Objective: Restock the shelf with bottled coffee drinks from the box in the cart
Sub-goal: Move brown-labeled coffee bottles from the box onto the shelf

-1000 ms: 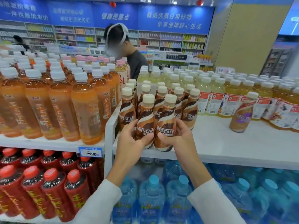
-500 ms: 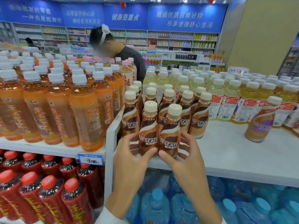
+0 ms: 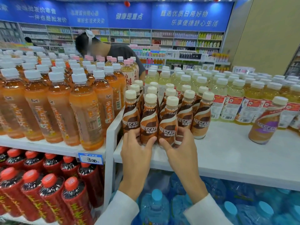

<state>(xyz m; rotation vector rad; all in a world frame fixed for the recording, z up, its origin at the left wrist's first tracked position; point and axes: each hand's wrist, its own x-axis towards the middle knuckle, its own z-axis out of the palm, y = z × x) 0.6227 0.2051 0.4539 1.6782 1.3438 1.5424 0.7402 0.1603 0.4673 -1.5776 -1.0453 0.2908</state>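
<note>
Brown-and-cream coffee bottles stand in a tight cluster at the middle of the frame, on the left end of a white shelf, and both hands are at the front pair. The left hand curls its fingers round the lower body of the front-left bottle, thumb across its front. The right hand wraps the front-right bottle from the other side, its thumb pointing toward the left thumb. Both bottles are upright and side by side, just in front of the rest of the cluster. The hands hide their bases, so whether they rest on the shelf cannot be told. A lone coffee bottle with a purple patch on its label stands well apart at the right of the frame, on the same shelf. Behind the cluster run rows of pale yellow drinks with white caps. At the left, past a white divider, a neighbouring shelf carries orange tea bottles, with a blue price tag reading 3.00 on its edge. Below them stand red-capped dark bottles. Below the coffee shelf are blue-capped water bottles. In the upper part of the frame another person bends behind the orange bottles, and far shelves run under a blue banner.
</note>
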